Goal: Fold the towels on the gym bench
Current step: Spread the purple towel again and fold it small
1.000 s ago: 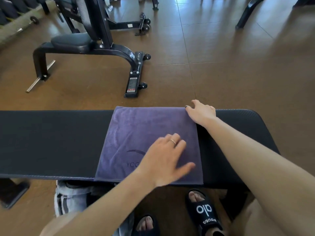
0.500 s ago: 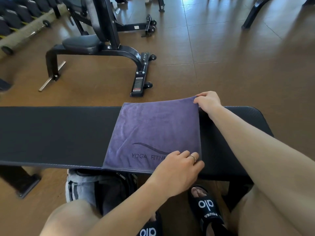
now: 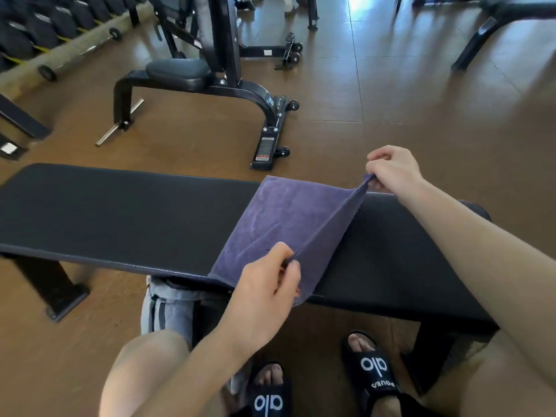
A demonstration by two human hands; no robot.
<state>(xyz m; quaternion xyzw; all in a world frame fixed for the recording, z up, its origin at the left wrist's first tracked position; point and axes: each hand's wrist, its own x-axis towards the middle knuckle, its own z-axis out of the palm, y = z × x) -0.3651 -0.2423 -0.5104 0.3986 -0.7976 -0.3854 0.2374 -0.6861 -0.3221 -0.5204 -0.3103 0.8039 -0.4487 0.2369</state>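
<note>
Fingers of the left hand (image 3: 264, 284) pinch the purple towel's (image 3: 279, 224) near right corner; farther off, the right hand (image 3: 391, 170) pinches its far corner above the bench (image 3: 120, 212). Soft, light cloth, probably best gripped by those corners.

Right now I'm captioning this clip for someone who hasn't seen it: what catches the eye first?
A purple towel lies across the middle of a black gym bench, its right edge lifted. The left hand pinches the near corner and the right hand the far one. Black slides show on the floor below.
</note>
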